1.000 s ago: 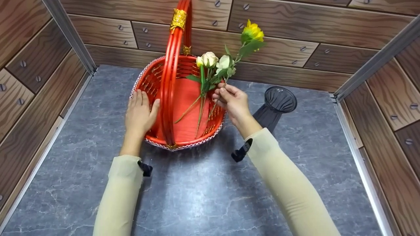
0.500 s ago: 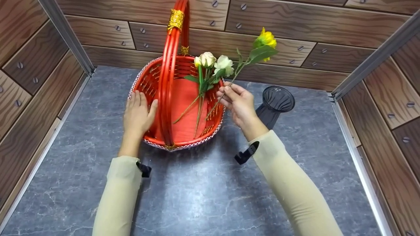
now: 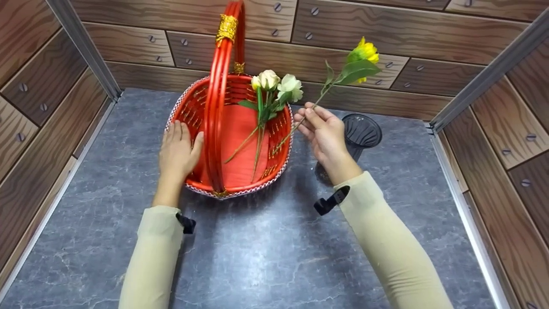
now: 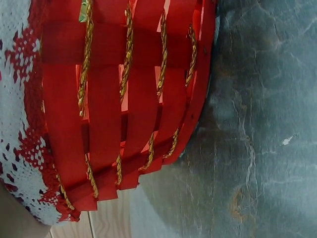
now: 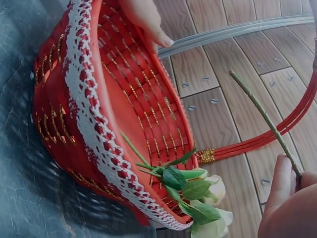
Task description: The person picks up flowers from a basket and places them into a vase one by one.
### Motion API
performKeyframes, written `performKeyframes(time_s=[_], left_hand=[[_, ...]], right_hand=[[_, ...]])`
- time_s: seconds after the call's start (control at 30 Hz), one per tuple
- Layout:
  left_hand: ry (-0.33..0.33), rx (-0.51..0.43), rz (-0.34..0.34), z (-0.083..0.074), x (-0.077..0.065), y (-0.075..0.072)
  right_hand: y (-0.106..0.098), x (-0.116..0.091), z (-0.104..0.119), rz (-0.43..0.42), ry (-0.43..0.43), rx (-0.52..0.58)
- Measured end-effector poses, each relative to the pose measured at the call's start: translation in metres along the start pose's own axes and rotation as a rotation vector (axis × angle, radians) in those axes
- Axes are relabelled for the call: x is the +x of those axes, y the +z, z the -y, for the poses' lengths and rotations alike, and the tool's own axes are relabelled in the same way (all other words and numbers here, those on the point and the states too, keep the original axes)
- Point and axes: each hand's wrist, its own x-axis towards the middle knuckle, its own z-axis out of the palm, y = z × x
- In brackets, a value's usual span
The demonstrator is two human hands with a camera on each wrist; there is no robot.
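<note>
My right hand (image 3: 328, 136) pinches the stem (image 5: 265, 114) of the yellow flower (image 3: 357, 71) between thumb and fingers, just right of the basket (image 3: 233, 133). A second ago it was at the basket's right rim, with the yellow flower's leaves in among the white flowers (image 3: 269, 80); now I hold it farther out, its bloom leaning away from the basket and apart from theirs. In the head view the stem's lower end still overlaps the basket.

My left hand (image 3: 176, 149) has not left the basket's left rim: it rests there, fingers straight and side by side, thumb set apart. The white flowers stay at the basket's far right, blooms by the rim, their stems reaching over its red bottom. The handle (image 3: 216, 107) arches over the basket.

The vase (image 3: 363, 136) is right of the basket, partly behind my right hand; its base, hidden a second ago, now shows on the basket's side of my wrist.
</note>
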Motion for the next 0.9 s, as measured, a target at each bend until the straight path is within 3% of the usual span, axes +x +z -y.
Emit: performKeyframes(time_s=[0.57, 0.9], left_hand=[[-0.006, 0.001, 0.03, 0.0, -0.002, -0.003], [0.01, 0.0, 0.01, 0.002, -0.001, -0.001]], right_hand=[[-0.016, -0.008, 0.027, -0.01, -0.033, 0.003], [-0.019, -0.016, 0.04, 0.004, -0.076, 0.01]])
